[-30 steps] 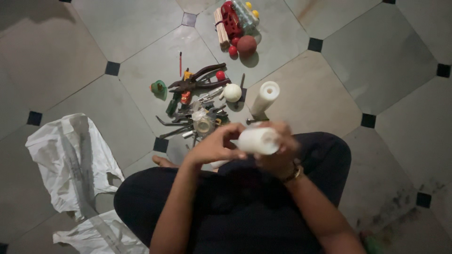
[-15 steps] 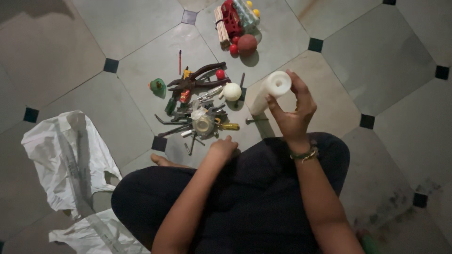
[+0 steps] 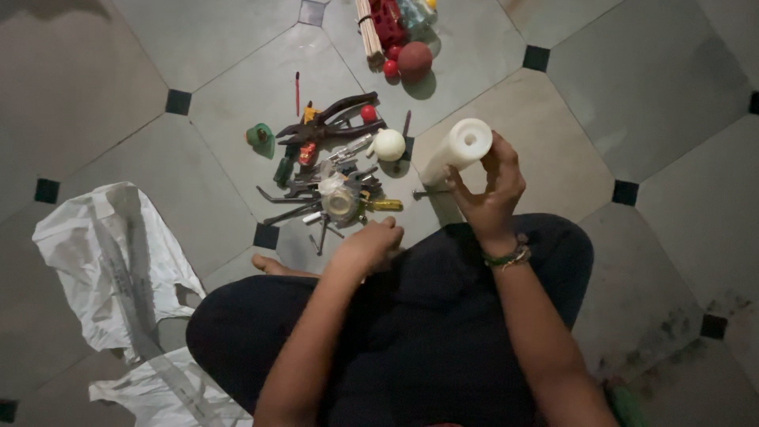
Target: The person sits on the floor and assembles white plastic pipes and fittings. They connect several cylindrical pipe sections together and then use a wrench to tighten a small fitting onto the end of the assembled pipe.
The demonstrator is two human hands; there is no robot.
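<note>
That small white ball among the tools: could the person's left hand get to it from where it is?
Probably yes. The left hand is empty beside the tool pile, and the white ball lies uncovered at the pile's far edge.

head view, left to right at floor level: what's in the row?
White sack → green cap → tool pile → white ball → white tube in the right hand.

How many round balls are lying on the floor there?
4, maybe more hidden in clutter: a white ball beside the tool pile, a small red ball among the tools, a large dark-red ball and a small red one beside it.
</note>
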